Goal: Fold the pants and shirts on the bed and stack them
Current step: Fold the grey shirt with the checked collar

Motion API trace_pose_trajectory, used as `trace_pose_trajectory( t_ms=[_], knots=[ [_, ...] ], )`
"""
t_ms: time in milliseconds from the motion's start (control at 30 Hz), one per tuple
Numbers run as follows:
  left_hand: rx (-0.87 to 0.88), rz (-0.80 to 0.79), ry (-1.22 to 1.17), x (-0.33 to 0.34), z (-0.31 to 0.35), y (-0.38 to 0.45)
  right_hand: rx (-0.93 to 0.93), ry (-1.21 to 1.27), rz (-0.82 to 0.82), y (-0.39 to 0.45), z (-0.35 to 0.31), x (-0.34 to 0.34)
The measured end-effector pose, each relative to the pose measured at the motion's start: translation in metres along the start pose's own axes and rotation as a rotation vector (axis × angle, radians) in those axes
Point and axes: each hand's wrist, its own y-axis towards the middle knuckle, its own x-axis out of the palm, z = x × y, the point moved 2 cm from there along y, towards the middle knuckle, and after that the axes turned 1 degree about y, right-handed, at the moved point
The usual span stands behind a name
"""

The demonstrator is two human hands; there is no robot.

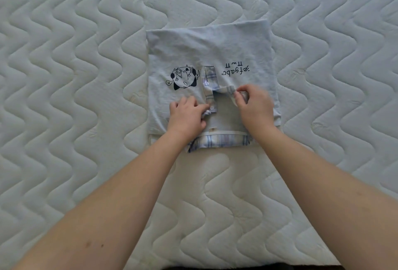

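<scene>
Grip, head view: left hand (pixel 187 114) pinches the plaid collar (pixel 217 143) flap by the placket (pixel 209 88), fingers curled on cloth at the lower button. Right hand (pixel 254 102) pinches the other flap, lifted slightly just right of the placket.

Shirt (pixel 211 49) lies flat mid-bed (pixel 64 75), print up, collar end nearest the person, hem away. Long axis runs straight away from the hands.

Both hands sit at the near end, about equally close. Judgement: collar gets flattened next; any lengthwise fold goes near-to-far or far-to-near. No stack or pants in view.
</scene>
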Motion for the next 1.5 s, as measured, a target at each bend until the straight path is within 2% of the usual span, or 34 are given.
trace_pose_trajectory(
  t_ms=[100,167,267,433,633,700,767,833,900,933,1000,1067,1167,1233,1300,1400,1500],
  knots=[
    [-0.022,0.11,-0.04,-0.001,0.004,-0.001,0.148,0.259,0.081,-0.008,0.008,-0.01],
    [0.002,0.169,-0.126,-0.002,0.008,-0.001,0.139,0.284,0.075,-0.014,0.009,-0.01],
    [0.12,0.149,-0.194,-0.001,0.013,-0.001,0.076,0.287,0.033,-0.024,0.009,-0.004],
    [0.194,0.081,-0.261,-0.005,0.009,0.002,-0.189,0.064,-0.072,-0.028,0.006,0.009],
    [0.132,0.01,-0.43,0.0,-0.008,-0.027,-0.37,-0.159,-0.293,-0.025,0.002,0.024],
    [0.027,0.059,-0.5,-0.002,-0.017,-0.034,-0.406,-0.234,-0.368,-0.023,0.003,0.025],
    [-0.18,0.092,-0.664,-0.003,-0.024,-0.033,-0.387,-0.157,-0.371,-0.023,0.005,0.019],
    [-0.381,0.017,-0.909,-0.003,-0.025,-0.03,-0.294,-0.09,-0.258,-0.027,0.009,0.009],
    [-0.455,-0.062,-1.106,-0.002,-0.024,-0.024,-0.059,-0.121,-0.172,-0.029,0.018,0.002],
    [-0.441,-0.084,-1.133,-0.002,-0.024,-0.022,0.083,-0.15,-0.182,-0.03,0.023,0.0],
    [-0.397,-0.114,-1.119,-0.003,-0.024,-0.018,0.251,-0.127,-0.249,-0.03,0.029,-0.001],
    [-0.382,-0.16,-1.073,-0.004,-0.022,-0.016,0.273,-0.015,-0.298,-0.029,0.027,-0.001],
    [-0.261,-0.181,-0.756,-0.006,-0.018,-0.01,0.193,0.114,-0.334,-0.031,0.018,-0.002],
    [-0.172,-0.152,-0.631,-0.009,-0.015,-0.006,0.112,0.045,-0.331,-0.032,0.013,-0.003],
    [-0.145,-0.116,-0.605,-0.01,-0.013,-0.002,0.057,-0.027,-0.328,-0.033,0.013,0.0],
    [-0.175,-0.089,-0.589,-0.008,-0.013,0.003,0.073,0.033,-0.356,-0.028,0.012,0.005],
    [-0.233,-0.038,-0.524,0.001,-0.011,0.005,0.03,-0.12,-0.272,-0.016,0.011,0.015]
  ],
)
